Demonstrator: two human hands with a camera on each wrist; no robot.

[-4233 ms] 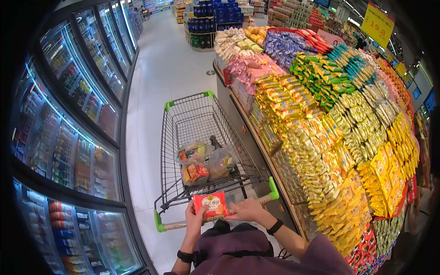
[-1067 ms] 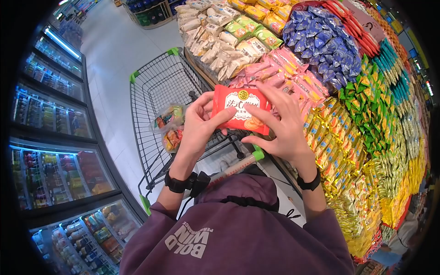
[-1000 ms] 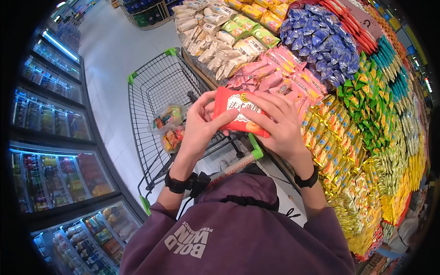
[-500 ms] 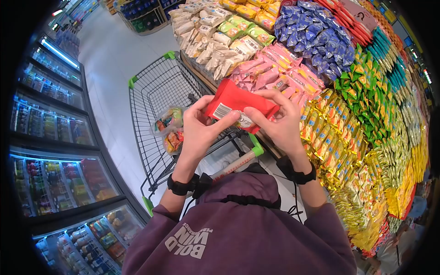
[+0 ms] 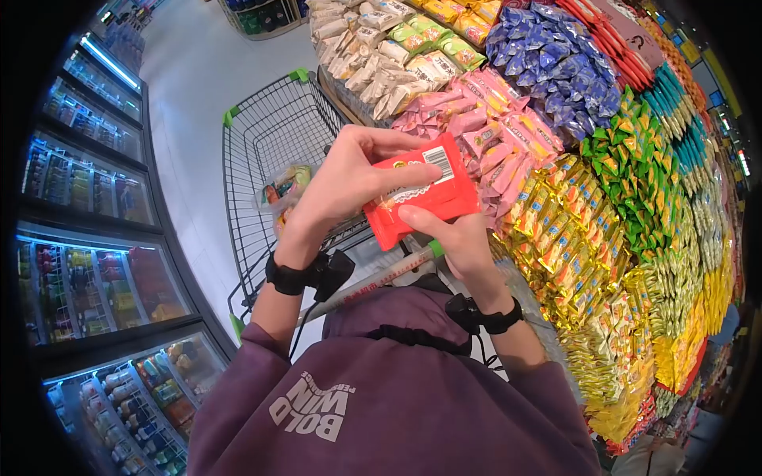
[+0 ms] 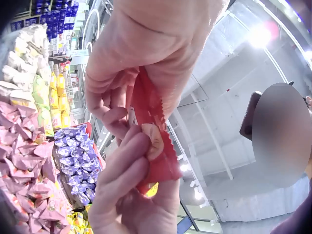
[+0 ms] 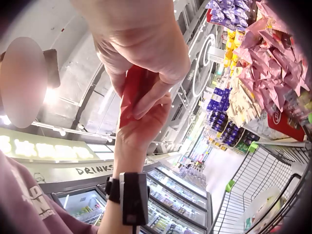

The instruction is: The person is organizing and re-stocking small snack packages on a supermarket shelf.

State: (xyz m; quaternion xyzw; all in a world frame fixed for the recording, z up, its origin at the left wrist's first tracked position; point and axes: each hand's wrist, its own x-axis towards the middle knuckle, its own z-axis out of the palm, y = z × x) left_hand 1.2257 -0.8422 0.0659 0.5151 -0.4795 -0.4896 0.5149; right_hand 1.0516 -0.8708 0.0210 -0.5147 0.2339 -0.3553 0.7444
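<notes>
A red snack packet (image 5: 454,197) with a white barcode label is held up between both hands, in front of the chest. My left hand (image 5: 345,182) grips its upper left side, thumb lying across the printed face towards the barcode. My right hand (image 5: 467,244) pinches the lower edge with the thumb on the near face. In the left wrist view the packet (image 6: 155,109) appears edge-on with a zigzag seal, and the fingers of the right hand (image 6: 124,183) are against it. From the right wrist, the packet (image 7: 129,100) is partly covered by fingers.
A shopping cart (image 5: 266,151) with bagged goods stands just beyond the hands, its handle (image 5: 373,282) before the body. A display heaped with pink packets (image 5: 500,131), gold packets (image 5: 556,238) and blue packets (image 5: 548,67) fills the right. Glass-door coolers (image 5: 103,270) line the left.
The packet has been turned from front face up, through a tilt with the barcode at left, to the barcode at upper right. The right hand has shifted down to its lower edge.
</notes>
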